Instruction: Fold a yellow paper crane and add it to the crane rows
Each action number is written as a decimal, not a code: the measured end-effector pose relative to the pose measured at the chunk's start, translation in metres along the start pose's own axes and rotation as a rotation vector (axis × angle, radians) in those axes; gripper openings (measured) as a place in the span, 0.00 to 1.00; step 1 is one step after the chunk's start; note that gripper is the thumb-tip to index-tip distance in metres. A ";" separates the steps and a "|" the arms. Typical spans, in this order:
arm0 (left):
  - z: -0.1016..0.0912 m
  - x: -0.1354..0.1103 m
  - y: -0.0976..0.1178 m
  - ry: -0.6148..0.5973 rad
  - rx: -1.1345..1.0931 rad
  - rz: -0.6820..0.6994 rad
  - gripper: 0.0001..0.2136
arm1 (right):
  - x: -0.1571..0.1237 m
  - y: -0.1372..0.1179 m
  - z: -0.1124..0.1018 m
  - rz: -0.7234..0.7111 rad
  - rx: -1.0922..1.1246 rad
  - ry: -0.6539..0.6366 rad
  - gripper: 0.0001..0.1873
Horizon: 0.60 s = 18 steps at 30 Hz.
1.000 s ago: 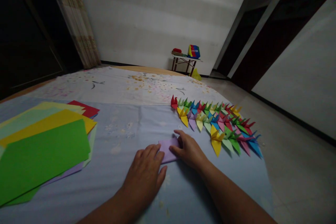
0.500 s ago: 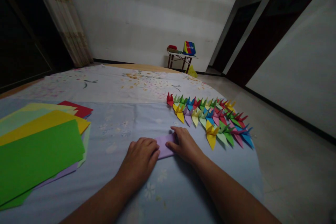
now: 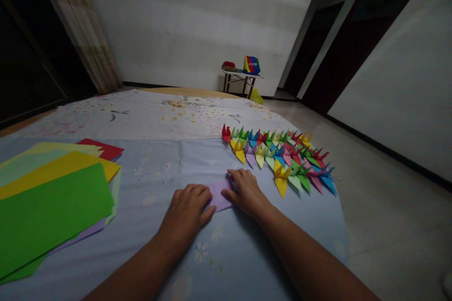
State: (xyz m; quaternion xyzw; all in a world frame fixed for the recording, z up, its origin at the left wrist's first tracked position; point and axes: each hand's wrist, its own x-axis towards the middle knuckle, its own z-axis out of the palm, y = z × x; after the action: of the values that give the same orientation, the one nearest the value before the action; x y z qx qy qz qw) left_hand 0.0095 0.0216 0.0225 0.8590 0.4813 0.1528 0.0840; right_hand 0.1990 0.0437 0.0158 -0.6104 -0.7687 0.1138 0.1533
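Observation:
A small folded piece of light purple paper (image 3: 219,196) lies flat on the blue part of the tablecloth. My left hand (image 3: 190,206) rests over its left end, fingers bent on top and the thumb at the near edge. On the right end is my right hand (image 3: 245,192), its thumb on the paper's face and its fingers at the far side. Both hands grip the paper, and parts of its two ends are hidden beneath them.
Several colourful paper cranes (image 3: 280,178) stand in rows on the right side of the table. Coloured paper sheets (image 3: 56,216) are piled at the left, green on top. The flowered tablecloth (image 3: 151,254) covers the table. A small side table (image 3: 242,75) stands by the far wall.
My left thumb has spread a little away from its fingers, toward the near edge of the purple paper. The right hand stays on the paper. The view has shifted slightly.

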 end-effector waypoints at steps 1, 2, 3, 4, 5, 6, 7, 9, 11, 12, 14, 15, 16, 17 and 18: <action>0.000 0.000 0.000 -0.007 0.005 0.001 0.09 | -0.001 -0.001 -0.001 0.005 -0.003 0.000 0.29; 0.000 0.000 0.000 -0.010 0.010 0.002 0.09 | -0.001 -0.001 -0.002 0.008 -0.008 0.006 0.29; 0.001 0.000 0.000 -0.013 0.014 0.003 0.09 | -0.002 -0.002 -0.003 0.007 -0.012 0.015 0.30; 0.001 0.000 0.000 -0.014 0.019 0.005 0.09 | -0.004 -0.003 -0.004 0.003 -0.015 0.028 0.31; 0.001 0.000 -0.001 -0.011 0.024 0.006 0.09 | -0.006 -0.004 -0.004 -0.007 -0.018 0.043 0.32; 0.001 0.000 -0.001 -0.008 0.030 0.008 0.09 | -0.007 -0.006 -0.003 -0.023 -0.023 0.054 0.33; 0.002 0.000 -0.001 -0.004 0.035 0.009 0.09 | -0.009 -0.007 -0.002 -0.038 -0.030 0.059 0.35; 0.002 0.000 -0.001 -0.002 0.042 0.011 0.09 | -0.013 -0.011 0.001 -0.052 -0.053 0.048 0.38; 0.003 0.000 -0.001 -0.001 0.049 0.013 0.09 | -0.015 -0.013 0.003 -0.037 -0.075 0.023 0.40; 0.003 0.000 -0.001 0.000 0.052 0.015 0.09 | -0.016 -0.014 0.004 -0.023 -0.083 0.013 0.41; 0.004 0.000 -0.002 0.001 0.056 0.017 0.09 | -0.017 -0.015 0.004 0.000 -0.096 0.003 0.42; 0.005 0.000 -0.003 0.001 0.057 0.016 0.09 | -0.018 -0.015 0.004 0.008 -0.102 0.002 0.42; 0.006 0.000 -0.003 -0.001 0.056 0.014 0.09 | -0.018 -0.014 0.004 0.015 -0.109 0.004 0.42; 0.006 0.000 -0.003 -0.003 0.053 0.012 0.09 | -0.019 -0.013 0.003 0.020 -0.116 0.006 0.42; 0.007 0.000 -0.003 -0.004 0.050 0.009 0.09 | -0.019 -0.011 0.003 0.025 -0.123 0.009 0.41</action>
State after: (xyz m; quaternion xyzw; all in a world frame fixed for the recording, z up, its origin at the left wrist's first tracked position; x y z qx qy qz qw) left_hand 0.0089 0.0233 0.0152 0.8634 0.4809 0.1393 0.0629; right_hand 0.1922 0.0223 0.0153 -0.6288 -0.7659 0.0652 0.1176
